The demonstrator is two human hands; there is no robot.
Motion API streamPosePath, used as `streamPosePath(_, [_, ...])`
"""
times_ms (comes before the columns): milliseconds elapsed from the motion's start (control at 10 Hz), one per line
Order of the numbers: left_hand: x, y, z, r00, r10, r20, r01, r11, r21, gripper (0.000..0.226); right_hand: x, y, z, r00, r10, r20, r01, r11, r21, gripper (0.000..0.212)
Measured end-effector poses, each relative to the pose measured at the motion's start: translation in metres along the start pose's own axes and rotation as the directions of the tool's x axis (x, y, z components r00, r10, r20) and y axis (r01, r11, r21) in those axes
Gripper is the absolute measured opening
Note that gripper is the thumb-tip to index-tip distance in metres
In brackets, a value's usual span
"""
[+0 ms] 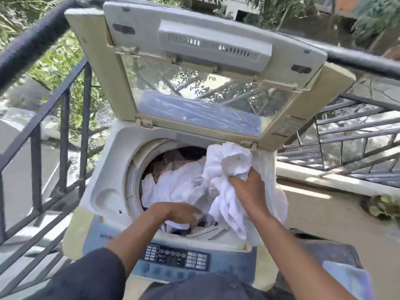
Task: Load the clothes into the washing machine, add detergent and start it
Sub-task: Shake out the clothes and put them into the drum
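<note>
Right hand [249, 187] grips white cloth [227, 169] above the drum [138, 169]; left hand [179, 213], fingers buried in laundry, grip unclear. Best: drop centrally, spread evenly.

I am wearing a dark sleeve [91, 276] ending well behind my bare fingers [190, 215], both forearms uncovered.

Clothes [173, 187] in drum [138, 161], lid [194, 61] raised behind.
</note>
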State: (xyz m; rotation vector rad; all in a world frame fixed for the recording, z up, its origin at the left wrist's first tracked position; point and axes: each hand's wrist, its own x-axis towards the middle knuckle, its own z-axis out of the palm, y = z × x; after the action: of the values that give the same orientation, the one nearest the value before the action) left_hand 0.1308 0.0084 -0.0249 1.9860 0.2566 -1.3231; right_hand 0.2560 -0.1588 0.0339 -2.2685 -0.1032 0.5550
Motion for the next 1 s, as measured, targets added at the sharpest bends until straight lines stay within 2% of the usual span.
streamPosePath(100, [0.029, -0.013, -0.003, 0.972, -0.022, -0.233, -0.024, 0.981, -0.193, 0.073, 0.001, 0.007, 0.002, 0.999, -0.019, -0.039, 0.017, 0.998, -0.06, 0.018])
streamPosePath(200, [0.059, -0.045, -0.021, 0.915, -0.115, -0.386, -0.018, 0.946, -0.325, 0.086, -0.004, 0.011, 0.009, 0.985, -0.151, -0.079, 0.126, 0.957, -0.263, 0.028])
streamPosePath(300, [0.078, -0.076, -0.049, 0.823, -0.187, -0.536, -0.028, 0.929, -0.368, 0.096, -0.007, 0.017, 0.026, 0.952, -0.286, 0.113, 0.292, 0.724, -0.625, 0.083])
streamPosePath(400, [0.087, -0.102, -0.066, 0.775, -0.279, -0.567, 0.016, 0.905, -0.425, 0.097, -0.004, 0.028, 0.046, 0.912, -0.24, 0.332, 0.41, 0.555, -0.724, 0.092])
streamPosePath(500, [0.076, -0.113, -0.079, 0.741, -0.388, -0.548, 0.008, 0.822, -0.57, 0.085, 0.001, 0.05, 0.086, 0.802, -0.025, 0.597, 0.556, 0.398, -0.73, 0.057])
streamPosePath(600, [0.077, -0.11, -0.077, 0.757, -0.355, -0.548, 0.047, 0.867, -0.497, 0.082, 0.006, 0.078, 0.113, 0.709, 0.217, 0.671, 0.548, 0.43, -0.718, 0.057])
streamPosePath(700, [0.077, -0.092, -0.062, 0.782, -0.275, -0.559, 0.081, 0.935, -0.346, 0.09, 0.018, 0.095, 0.133, 0.67, 0.361, 0.649, 0.496, 0.433, -0.753, 0.063])
streamPosePath(800, [0.069, -0.081, -0.033, 0.817, -0.238, -0.525, 0.083, 0.95, -0.301, 0.09, 0.037, 0.077, 0.144, 0.526, 0.615, 0.588, 0.606, 0.215, -0.766, 0.075])
streamPosePath(900, [0.057, -0.076, -0.015, 0.862, -0.223, -0.455, 0.097, 0.954, -0.284, 0.082, 0.057, 0.083, 0.158, 0.455, 0.728, 0.514, 0.596, 0.18, -0.783, 0.08])
streamPosePath(1000, [0.036, -0.063, -0.004, 0.877, -0.18, -0.445, 0.081, 0.969, -0.233, 0.071, 0.137, 0.264, 0.257, 0.376, 0.717, 0.587, 0.573, 0.318, -0.755, 0.127])
